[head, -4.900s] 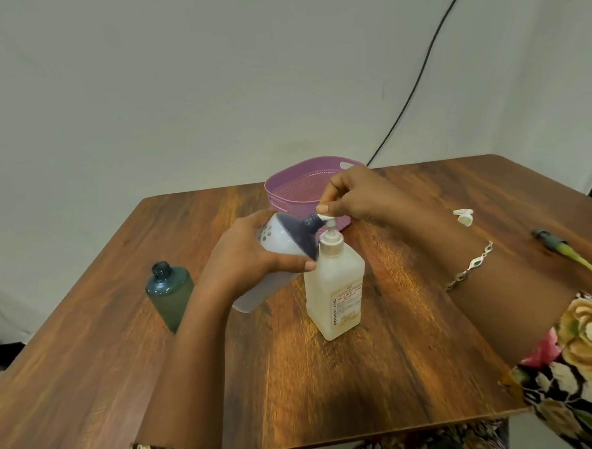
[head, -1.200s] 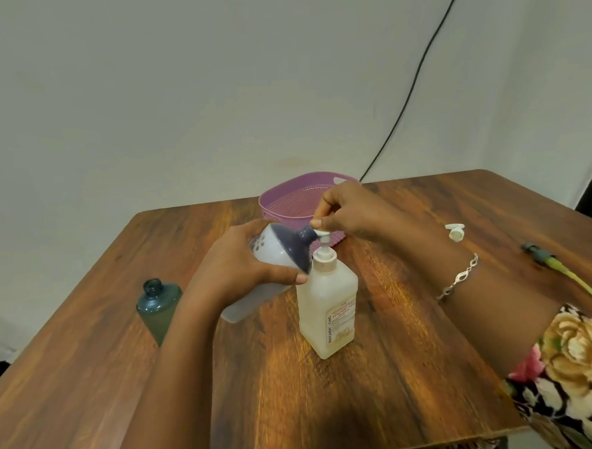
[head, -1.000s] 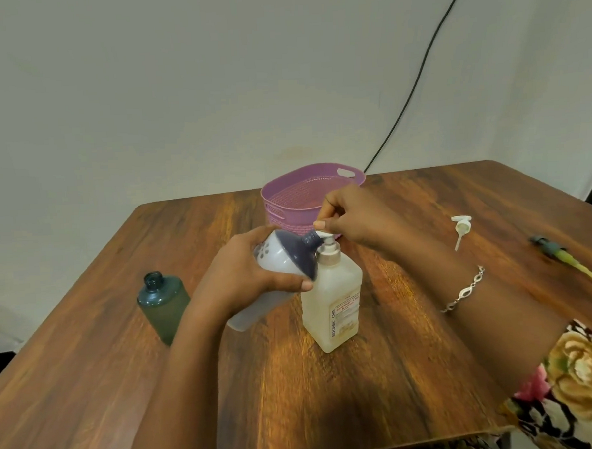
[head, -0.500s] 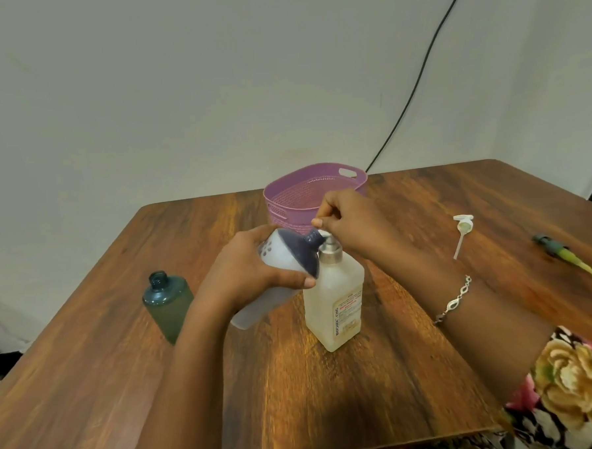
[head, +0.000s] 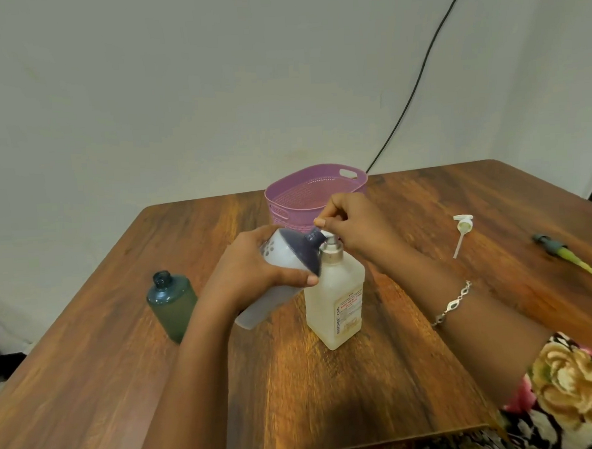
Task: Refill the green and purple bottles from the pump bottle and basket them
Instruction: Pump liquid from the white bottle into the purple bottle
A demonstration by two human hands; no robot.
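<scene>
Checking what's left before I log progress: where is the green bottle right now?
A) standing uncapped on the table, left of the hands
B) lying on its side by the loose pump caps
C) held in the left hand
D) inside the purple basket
A: the green bottle stands upright with an open neck on the table, apart from the left hand.

My wooden table (head: 331, 394), pump bottle (head: 336, 301) standing mid-table, uncapped green bottle (head: 172, 304) upright to its left, purple basket (head: 307, 198) behind, white pump cap (head: 462, 231) and green-tipped cord (head: 571, 261) lying right
</scene>
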